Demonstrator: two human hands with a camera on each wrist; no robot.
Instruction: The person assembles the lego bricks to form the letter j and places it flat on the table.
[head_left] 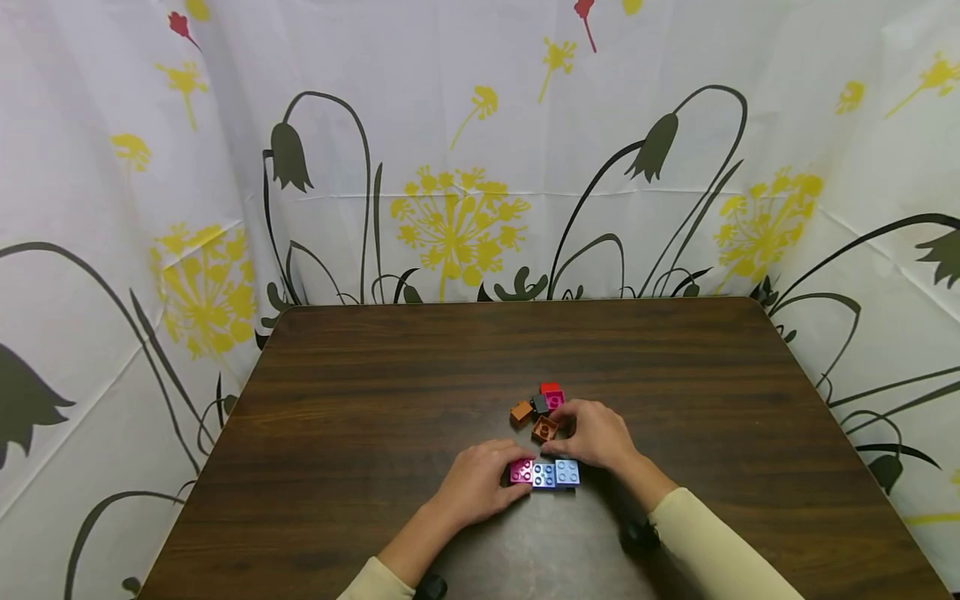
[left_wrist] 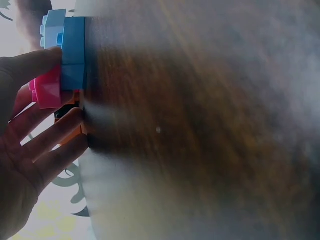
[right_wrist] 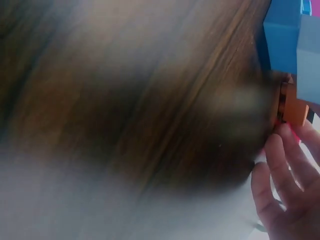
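Observation:
A joined row of toy building bricks lies on the table near my hands, with a pink brick at its left end. Beside it sit a blue brick and a raised light-blue brick. Thumb and fingers of my left hand pinch the pink brick. In the left wrist view, that thumb lies against the row's near side. Behind the row, my right hand has thumb and index finger around an upside-down brown brick, its hollow underside up. The thumb is mostly hidden in the right wrist view.
Just beyond the brown brick, an orange brick, a black brick, a magenta brick and a red brick lie close together. The dark wood table ends at a flowered curtain.

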